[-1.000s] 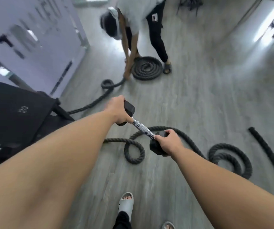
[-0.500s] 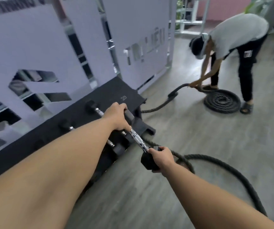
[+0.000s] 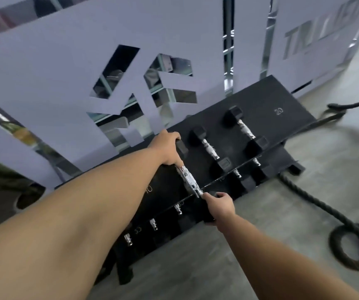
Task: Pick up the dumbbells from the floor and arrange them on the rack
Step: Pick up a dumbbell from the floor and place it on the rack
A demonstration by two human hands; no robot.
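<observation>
dumbbell (image 3: pixel 189 180): held across the top shelf of the rack (image 3: pixel 260 100), far head toward the shelf's back edge, near head past its front edge; touching the shelf or just above it, cannot tell.
left hand (image 3: pixel 167 148): closed over the far head, fingers wrapped around its top.
right hand (image 3: pixel 218 205): closed on the near head, which is mostly covered by the palm.
neighbours: two dumbbells (image 3: pixel 206 146) already lying on the top shelf toward its right end, parallel to the held one; more handles showing on the lower shelf (image 3: pixel 152 224) under the front edge.
handling: judged heavy and fully rigid; rubbery black heads likely grippy, chrome handle knurled and firm to take; no risk of breaking, but a drop onto the shelf or a foot would hit hard.
where to hold: both heads works for steering it into a slot; the bare handle between the hands is the surest one-hand hold.
next move, judged: lower evenly, keep fingers clear from under the heads.
hidden: near head under the right hand; lower-shelf dumbbell heads lost in black shadow.
cut off: both arms at the lower frame edge; rack's left end behind the left arm.
hard to make out: shelf numbers, only "20" (image 3: pixel 278 111) near the right end clearly legible; blur throughout; rope (image 3: pixel 308 198) on the floor beside the rack's right end.
</observation>
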